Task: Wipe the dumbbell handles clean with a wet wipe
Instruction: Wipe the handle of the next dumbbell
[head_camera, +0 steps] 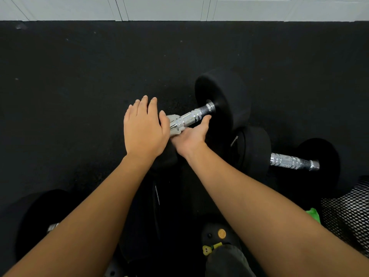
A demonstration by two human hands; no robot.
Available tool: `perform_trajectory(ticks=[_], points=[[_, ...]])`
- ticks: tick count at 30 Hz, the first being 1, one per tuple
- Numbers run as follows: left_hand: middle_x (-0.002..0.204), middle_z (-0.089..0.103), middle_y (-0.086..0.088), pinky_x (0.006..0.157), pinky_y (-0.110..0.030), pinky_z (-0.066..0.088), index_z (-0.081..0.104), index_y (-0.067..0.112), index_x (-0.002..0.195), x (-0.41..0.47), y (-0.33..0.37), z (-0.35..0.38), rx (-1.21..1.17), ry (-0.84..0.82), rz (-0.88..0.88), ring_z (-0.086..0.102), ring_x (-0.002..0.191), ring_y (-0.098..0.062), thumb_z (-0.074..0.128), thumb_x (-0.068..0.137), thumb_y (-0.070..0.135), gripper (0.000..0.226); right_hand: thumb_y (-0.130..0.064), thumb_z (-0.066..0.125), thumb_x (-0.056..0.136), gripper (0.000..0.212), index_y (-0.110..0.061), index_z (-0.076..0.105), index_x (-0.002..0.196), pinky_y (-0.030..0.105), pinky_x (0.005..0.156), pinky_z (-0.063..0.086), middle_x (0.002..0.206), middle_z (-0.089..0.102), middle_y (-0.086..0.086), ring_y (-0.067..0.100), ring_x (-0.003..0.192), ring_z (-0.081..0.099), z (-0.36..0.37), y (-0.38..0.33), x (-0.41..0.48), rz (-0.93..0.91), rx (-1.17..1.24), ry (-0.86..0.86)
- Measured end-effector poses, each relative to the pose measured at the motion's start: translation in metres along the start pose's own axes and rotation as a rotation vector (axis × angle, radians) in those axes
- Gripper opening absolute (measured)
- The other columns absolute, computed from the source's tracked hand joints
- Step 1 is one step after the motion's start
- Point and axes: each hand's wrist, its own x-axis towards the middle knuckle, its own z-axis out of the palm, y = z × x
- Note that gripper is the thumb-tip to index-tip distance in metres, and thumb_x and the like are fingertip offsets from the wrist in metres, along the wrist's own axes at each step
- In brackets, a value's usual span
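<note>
A: Any text to log?
B: Nothing I can read. Pale print (234, 141) on the end face of the right-hand dumbbell head (255, 154): too blurred. Round charm (221, 234) on my shoe (209, 235): no letters resolve.

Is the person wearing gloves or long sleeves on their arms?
No gloves and no sleeves. The left hand and right hand are bare. The left forearm and right forearm are bare too, as far back as the picture shows. I see no watch, bracelet or ring.
</note>
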Motion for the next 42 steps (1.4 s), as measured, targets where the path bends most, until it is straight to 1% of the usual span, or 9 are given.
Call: perform_trajectory(ticks=[4, 11, 19, 22, 27, 33, 35, 38, 42], points=[[0.138, 0.048, -0.017, 0.111, -0.042, 0.027, 0.049, 0.005, 0.133, 0.001, -0.001, 0.001, -0.008, 0.003, 0.012, 0.042, 0.130, -0.030, 0.017, 0.089, 0.036, 0.063, -0.085, 0.030, 0.072, 0.096, -0.007, 0.052, 0.125, 0.046, 0.088, 0.043, 0.115, 0.059, 0.019, 0.034, 0.106, 0.056, 0.003, -0.001, 0.011, -0.030, -0.022, 0.044], [0.136, 0.050, -0.017, 0.110, -0.042, 0.029, 0.051, 0.005, 0.131, 0.001, -0.001, 0.002, -0.004, 0.014, 0.011, 0.045, 0.128, -0.031, 0.020, 0.089, 0.035, 0.061, -0.079, 0.029, 0.078, 0.097, 0.003, 0.047, 0.127, 0.043, 0.086, 0.046, 0.129, 0.052, 0.023, 0.033, 0.107, 0.056, -0.012, -0.004, 0.008, 0.010, -0.089, -0.020], [0.136, 0.050, -0.019, 0.110, -0.043, 0.029, 0.050, 0.003, 0.131, 0.000, -0.001, 0.000, -0.007, 0.015, 0.012, 0.044, 0.128, -0.033, 0.019, 0.088, 0.035, 0.062, -0.005, 0.042, 0.095, 0.032, 0.006, 0.047, 0.125, 0.033, 0.095, 0.046, 0.112, 0.060, 0.018, 0.026, 0.107, 0.058, -0.017, -0.008, -0.005, 0.000, -0.563, 0.025], [0.137, 0.049, -0.018, 0.111, -0.043, 0.028, 0.049, 0.004, 0.132, 0.000, -0.001, 0.000, -0.007, 0.004, 0.012, 0.043, 0.130, -0.032, 0.018, 0.088, 0.036, 0.063, -0.010, 0.053, 0.094, 0.028, 0.005, 0.054, 0.117, 0.031, 0.092, 0.050, 0.118, 0.060, 0.020, 0.027, 0.109, 0.060, -0.017, -0.009, -0.003, -0.058, -0.727, 0.113], [0.137, 0.049, -0.018, 0.110, -0.043, 0.028, 0.049, 0.003, 0.132, 0.000, -0.001, 0.000, -0.007, 0.004, 0.020, 0.043, 0.129, -0.033, 0.019, 0.089, 0.035, 0.062, -0.017, 0.071, 0.082, 0.034, 0.003, 0.061, 0.108, 0.023, 0.061, 0.054, 0.094, 0.067, 0.013, 0.016, 0.069, 0.064, -0.010, -0.005, 0.012, -0.168, -0.832, 0.264], [0.137, 0.050, -0.018, 0.110, -0.043, 0.029, 0.049, 0.003, 0.132, 0.000, -0.002, 0.000, -0.005, -0.001, 0.020, 0.044, 0.129, -0.032, 0.019, 0.089, 0.036, 0.062, -0.008, 0.062, 0.087, 0.002, -0.008, 0.063, 0.089, 0.024, 0.065, 0.056, 0.098, 0.068, 0.011, 0.016, 0.076, 0.067, -0.029, -0.005, 0.001, -0.187, -0.883, 0.210], [0.136, 0.050, -0.017, 0.110, -0.043, 0.029, 0.050, 0.003, 0.132, 0.001, -0.002, 0.000, -0.009, 0.000, 0.017, 0.044, 0.128, -0.032, 0.019, 0.089, 0.035, 0.061, -0.010, 0.062, 0.087, 0.004, -0.013, 0.062, 0.086, 0.026, 0.066, 0.056, 0.097, 0.068, 0.008, 0.015, 0.081, 0.066, -0.037, -0.009, -0.005, -0.298, -1.052, 0.218], [0.135, 0.051, -0.018, 0.110, -0.044, 0.030, 0.051, 0.003, 0.131, 0.001, -0.002, 0.000, -0.012, 0.006, 0.017, 0.045, 0.127, -0.032, 0.020, 0.089, 0.035, 0.061, -0.015, 0.064, 0.082, 0.006, -0.016, 0.058, 0.082, 0.015, 0.068, 0.047, 0.080, 0.059, -0.005, 0.007, 0.074, 0.056, -0.038, -0.016, -0.017, -0.731, -1.480, 0.244], [0.138, 0.049, -0.017, 0.111, -0.043, 0.028, 0.049, 0.004, 0.133, 0.000, -0.001, -0.001, -0.004, -0.009, 0.016, 0.043, 0.130, -0.031, 0.020, 0.090, 0.036, 0.061, -0.006, 0.058, 0.084, 0.011, -0.012, 0.049, 0.081, 0.013, 0.064, 0.039, 0.082, 0.049, -0.002, 0.004, 0.069, 0.044, -0.015, -0.024, -0.024, -1.202, -1.650, 0.050]])
